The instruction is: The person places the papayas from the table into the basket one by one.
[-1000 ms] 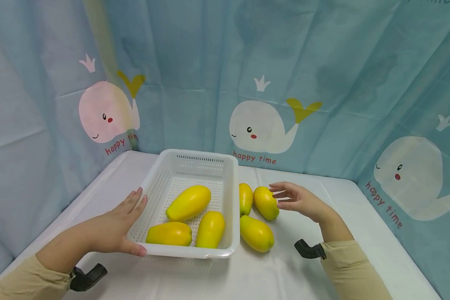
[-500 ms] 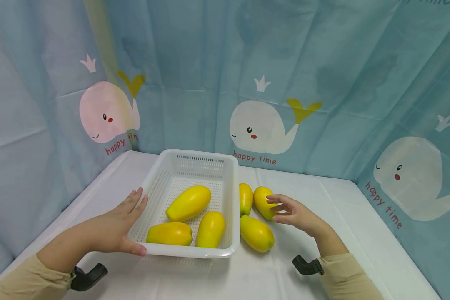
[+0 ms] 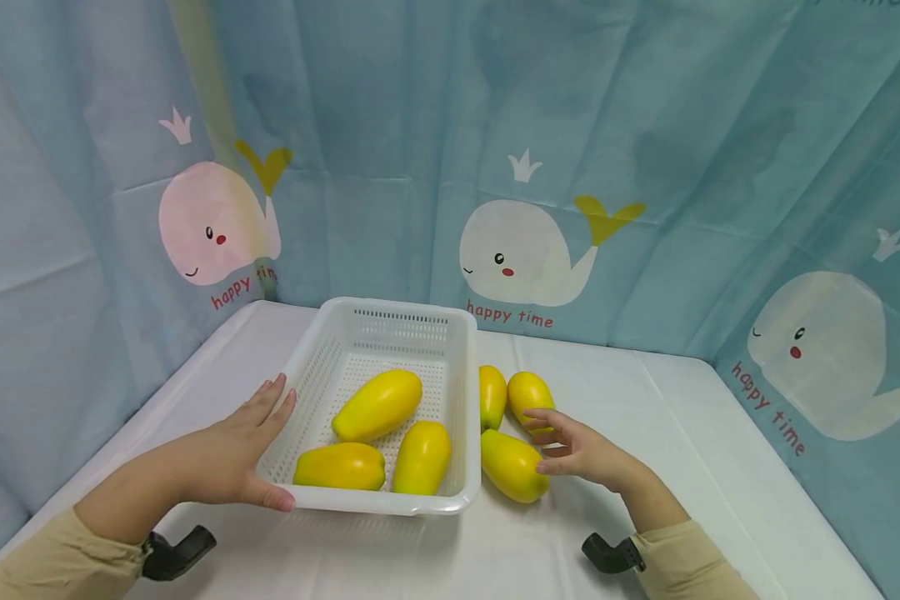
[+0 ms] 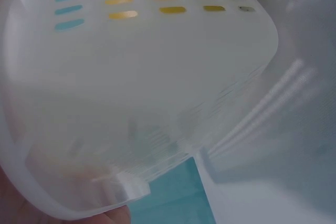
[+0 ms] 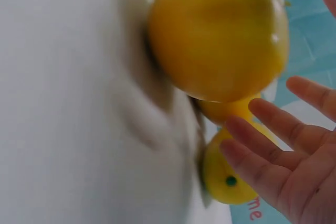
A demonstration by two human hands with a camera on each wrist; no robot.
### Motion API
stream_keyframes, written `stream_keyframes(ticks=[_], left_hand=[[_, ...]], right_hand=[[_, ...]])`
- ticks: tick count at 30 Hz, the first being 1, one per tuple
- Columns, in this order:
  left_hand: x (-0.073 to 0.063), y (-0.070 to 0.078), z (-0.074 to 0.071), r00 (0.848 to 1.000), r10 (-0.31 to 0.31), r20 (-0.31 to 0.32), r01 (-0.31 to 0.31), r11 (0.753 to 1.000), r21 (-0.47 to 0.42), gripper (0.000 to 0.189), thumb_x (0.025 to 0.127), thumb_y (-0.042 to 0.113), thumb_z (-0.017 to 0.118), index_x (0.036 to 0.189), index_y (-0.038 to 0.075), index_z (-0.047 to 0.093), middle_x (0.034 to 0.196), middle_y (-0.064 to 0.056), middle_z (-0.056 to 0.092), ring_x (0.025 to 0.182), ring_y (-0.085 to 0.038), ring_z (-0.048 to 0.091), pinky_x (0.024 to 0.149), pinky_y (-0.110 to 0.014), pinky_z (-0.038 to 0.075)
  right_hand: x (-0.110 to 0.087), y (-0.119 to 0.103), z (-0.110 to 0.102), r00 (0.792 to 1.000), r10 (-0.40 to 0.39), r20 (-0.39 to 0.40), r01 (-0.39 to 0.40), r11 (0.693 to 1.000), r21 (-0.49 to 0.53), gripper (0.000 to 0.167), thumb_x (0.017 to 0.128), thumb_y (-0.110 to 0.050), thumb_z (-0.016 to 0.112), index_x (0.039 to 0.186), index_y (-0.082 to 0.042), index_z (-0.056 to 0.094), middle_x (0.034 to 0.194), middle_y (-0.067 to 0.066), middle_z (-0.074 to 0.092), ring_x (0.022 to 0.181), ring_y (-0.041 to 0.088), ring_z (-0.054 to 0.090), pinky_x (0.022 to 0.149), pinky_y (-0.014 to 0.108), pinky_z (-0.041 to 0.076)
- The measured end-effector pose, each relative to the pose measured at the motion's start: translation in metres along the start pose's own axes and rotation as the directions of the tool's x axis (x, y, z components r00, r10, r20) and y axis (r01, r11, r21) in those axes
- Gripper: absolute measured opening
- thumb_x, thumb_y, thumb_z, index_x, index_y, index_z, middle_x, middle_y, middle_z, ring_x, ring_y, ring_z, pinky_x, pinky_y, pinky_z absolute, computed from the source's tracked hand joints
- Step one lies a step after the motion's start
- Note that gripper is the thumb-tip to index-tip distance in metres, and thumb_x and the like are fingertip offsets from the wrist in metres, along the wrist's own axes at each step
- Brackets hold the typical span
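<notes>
My left hand [image 3: 221,454] rests on the near left corner of a white plastic basket [image 3: 461,400], fingers spread along its left rim and thumb at the front rim. Three yellow papayas lie inside: one in the middle [image 3: 378,405], one at front left [image 3: 339,467], one at front right [image 3: 422,458]. Right of the basket, my right hand [image 3: 581,450] hovers with relaxed, parted fingers and holds nothing. It overlaps the nearest loose papaya [image 3: 510,467]; in the right wrist view that papaya [image 5: 218,35] lies just off the fingertips. Two more papayas, a left one [image 3: 491,397] and a right one [image 3: 528,393], lie behind it.
A white cloth [image 3: 720,467] covers the table. Blue curtains [image 3: 390,167] printed with whales enclose the back and sides. Each wrist carries a black camera mount, one on the left [image 3: 178,553] and one on the right [image 3: 611,553].
My right hand has moved toward me and slightly left, from beside the back right papaya to the nearest loose one. My left hand and the basket have stayed still.
</notes>
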State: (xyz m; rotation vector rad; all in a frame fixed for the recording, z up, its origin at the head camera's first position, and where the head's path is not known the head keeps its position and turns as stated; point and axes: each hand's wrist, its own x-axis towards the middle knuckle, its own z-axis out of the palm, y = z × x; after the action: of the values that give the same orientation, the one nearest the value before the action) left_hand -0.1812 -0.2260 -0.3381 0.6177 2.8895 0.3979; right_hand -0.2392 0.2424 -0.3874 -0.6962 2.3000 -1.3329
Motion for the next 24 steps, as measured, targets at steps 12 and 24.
stream_keyframes(ticks=[12,24], left_hand=[[0.000,0.001,0.000,1.000,-0.003,0.008,0.004,1.000,-0.009,0.131,0.053,0.073,0.066,0.145,-0.001,0.010,0.151,-0.021,-0.008,0.136,-0.042,0.003,0.097,-0.063,0.021],[0.000,0.000,0.001,1.000,-0.002,-0.005,0.002,1.000,0.000,0.131,0.053,0.074,0.066,0.145,-0.002,0.011,0.151,-0.022,-0.006,0.136,-0.042,0.003,0.097,-0.063,0.023]], right_hand=[[0.002,0.004,0.013,1.000,0.010,0.025,-0.008,0.995,-0.096,0.071,0.077,-0.021,0.073,0.138,-0.013,0.038,0.135,0.005,0.044,0.115,0.023,0.047,0.093,0.031,0.044],[0.003,0.008,0.008,0.998,-0.014,0.065,0.021,0.993,-0.118,0.069,0.079,-0.014,0.068,0.140,-0.011,0.035,0.133,0.001,0.044,0.115,0.024,0.044,0.095,0.032,0.042]])
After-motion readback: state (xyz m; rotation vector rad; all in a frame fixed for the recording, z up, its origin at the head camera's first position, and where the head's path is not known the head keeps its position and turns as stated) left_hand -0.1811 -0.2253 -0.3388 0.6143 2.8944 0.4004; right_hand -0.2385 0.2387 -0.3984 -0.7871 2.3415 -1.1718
